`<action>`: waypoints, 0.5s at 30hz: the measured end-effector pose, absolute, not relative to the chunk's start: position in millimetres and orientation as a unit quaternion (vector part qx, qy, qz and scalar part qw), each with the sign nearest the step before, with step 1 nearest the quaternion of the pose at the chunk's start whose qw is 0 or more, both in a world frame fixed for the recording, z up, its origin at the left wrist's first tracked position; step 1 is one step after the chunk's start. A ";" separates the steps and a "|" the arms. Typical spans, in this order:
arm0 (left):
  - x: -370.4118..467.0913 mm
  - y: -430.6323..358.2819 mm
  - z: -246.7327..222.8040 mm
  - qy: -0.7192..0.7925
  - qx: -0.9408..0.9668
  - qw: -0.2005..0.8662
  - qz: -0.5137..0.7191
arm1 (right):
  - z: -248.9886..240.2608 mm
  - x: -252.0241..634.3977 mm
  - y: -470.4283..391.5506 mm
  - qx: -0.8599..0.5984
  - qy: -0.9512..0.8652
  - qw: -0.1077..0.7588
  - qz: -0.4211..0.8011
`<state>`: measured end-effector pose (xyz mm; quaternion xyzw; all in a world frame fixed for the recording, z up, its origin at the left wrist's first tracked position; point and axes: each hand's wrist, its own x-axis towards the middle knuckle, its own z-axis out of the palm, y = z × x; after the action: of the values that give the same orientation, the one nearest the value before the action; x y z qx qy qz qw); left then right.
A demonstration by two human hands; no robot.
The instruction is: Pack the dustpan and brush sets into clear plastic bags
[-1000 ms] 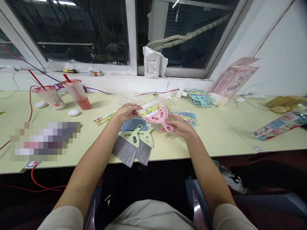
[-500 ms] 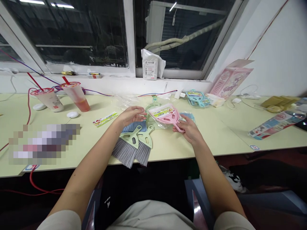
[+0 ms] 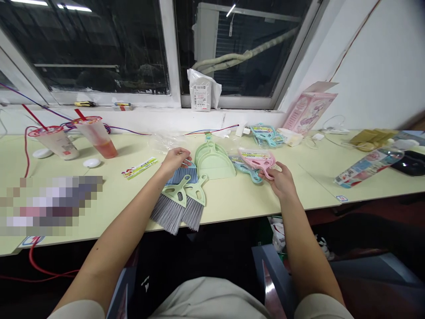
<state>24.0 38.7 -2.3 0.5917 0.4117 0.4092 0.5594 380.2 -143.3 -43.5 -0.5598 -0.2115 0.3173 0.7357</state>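
Observation:
My right hand (image 3: pixel 280 179) grips the handle of a pink dustpan set (image 3: pixel 260 160) in clear wrapping with a printed label. It is over a wrapped blue dustpan set (image 3: pixel 249 170), partly hidden beneath it. My left hand (image 3: pixel 177 160) hovers with loosely bent fingers by a brush with blue bristles (image 3: pixel 181 176), nothing visible in its grasp. In front of it lie two small light-green brushes with grey bristles, the left brush (image 3: pixel 172 199) overlapping the right brush (image 3: pixel 195 197). Light-green dustpans (image 3: pixel 215 166) lie nested between my hands.
A loose label strip (image 3: pixel 139 168) and clear plastic wrap (image 3: pixel 166 142) lie left. Further left stand two drink cups (image 3: pixel 96 137). At the back right are wrapped blue sets (image 3: pixel 265 134) and a pink box (image 3: pixel 310 110); a bottle (image 3: pixel 368 167) lies far right.
My right hand has carried the pink dustpan set right, from beside the green dustpans to over the blue set. The green dustpans are now uncovered. My left hand's fingers have drawn in slightly.

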 end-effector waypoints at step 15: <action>26.6 37.8 -4.9 0.426 0.610 0.534 0.401 | -34.9 373.7 -136.4 -0.805 -0.354 0.457 0.135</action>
<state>26.6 37.8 -4.9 0.6099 0.4264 0.4014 0.5340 373.7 -136.4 -34.9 -0.8045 -0.3544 0.1347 0.4572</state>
